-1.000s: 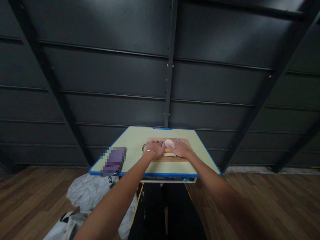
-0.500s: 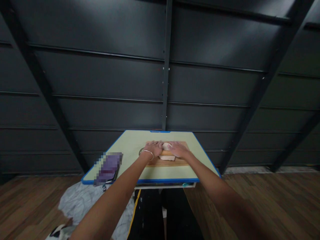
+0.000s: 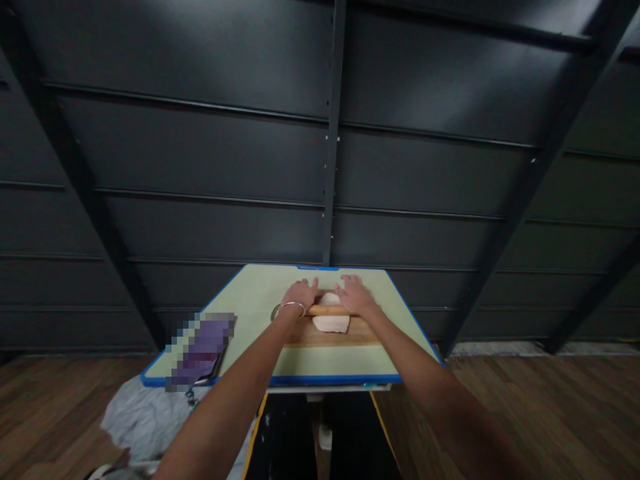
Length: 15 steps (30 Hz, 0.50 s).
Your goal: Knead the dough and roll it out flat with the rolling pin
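Note:
A flat piece of pale dough (image 3: 331, 325) lies on a wooden board (image 3: 320, 339). Across the dough rests a wooden rolling pin (image 3: 327, 310), its bare middle showing between my hands. My left hand (image 3: 300, 293), with a bangle at the wrist, lies over the pin's left end, fingers stretched forward. Over the right end is my right hand (image 3: 355, 293), palm down, its fingers spread and reaching past the pin. Neither hand wraps round the pin; both ends are partly hidden beneath them.
The board sits on a pale table (image 3: 245, 340) with a blue rim. A purple, pixelated object (image 3: 205, 348) lies at its left edge. Crumpled pale cloth (image 3: 145, 417) is below on the left. A dark panelled wall (image 3: 240, 160) rises behind the table.
Both hands have opened out, their fingers now stretched forward over the rolling pin. More of the pin and dough shows between them. The camera view has shifted slightly.

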Motion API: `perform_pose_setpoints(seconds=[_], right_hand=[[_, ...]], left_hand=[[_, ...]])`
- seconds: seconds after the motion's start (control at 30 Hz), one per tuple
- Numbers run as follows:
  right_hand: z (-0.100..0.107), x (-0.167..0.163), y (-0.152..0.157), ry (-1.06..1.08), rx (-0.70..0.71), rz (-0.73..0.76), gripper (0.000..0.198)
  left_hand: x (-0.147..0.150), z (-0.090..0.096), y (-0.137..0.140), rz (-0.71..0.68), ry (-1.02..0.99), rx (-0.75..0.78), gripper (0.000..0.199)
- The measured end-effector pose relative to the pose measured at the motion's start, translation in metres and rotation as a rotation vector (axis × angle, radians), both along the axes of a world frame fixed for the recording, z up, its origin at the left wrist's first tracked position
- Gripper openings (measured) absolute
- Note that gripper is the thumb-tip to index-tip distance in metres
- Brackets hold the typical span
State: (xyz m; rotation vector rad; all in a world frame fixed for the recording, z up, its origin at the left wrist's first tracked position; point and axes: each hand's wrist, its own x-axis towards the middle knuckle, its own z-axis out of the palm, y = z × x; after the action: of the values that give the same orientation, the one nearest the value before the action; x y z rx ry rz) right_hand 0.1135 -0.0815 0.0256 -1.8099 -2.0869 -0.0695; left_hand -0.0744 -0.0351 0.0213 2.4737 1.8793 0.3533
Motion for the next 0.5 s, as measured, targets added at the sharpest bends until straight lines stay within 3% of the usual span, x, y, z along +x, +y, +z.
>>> perform_pose_setpoints(seconds=[0.13,0.37,0.5], right_hand=[[-0.004,0.004,0.016,0.049,0.093,0.019,0.049],[-0.004,0.005,0.032,0.019,0.111,0.025,0.045],[-0.003,0.007,0.042,-0.003,0.058,0.034,0.046]], left_hand=[[0.003,0.004,0.005,0.108,-0.139,0.03,0.065],[0.009,0.011,-0.003,0.004,-0.077,0.174,0.055],[0.01,0.009,0.004,0.013,-0.071,0.132,0.054]])
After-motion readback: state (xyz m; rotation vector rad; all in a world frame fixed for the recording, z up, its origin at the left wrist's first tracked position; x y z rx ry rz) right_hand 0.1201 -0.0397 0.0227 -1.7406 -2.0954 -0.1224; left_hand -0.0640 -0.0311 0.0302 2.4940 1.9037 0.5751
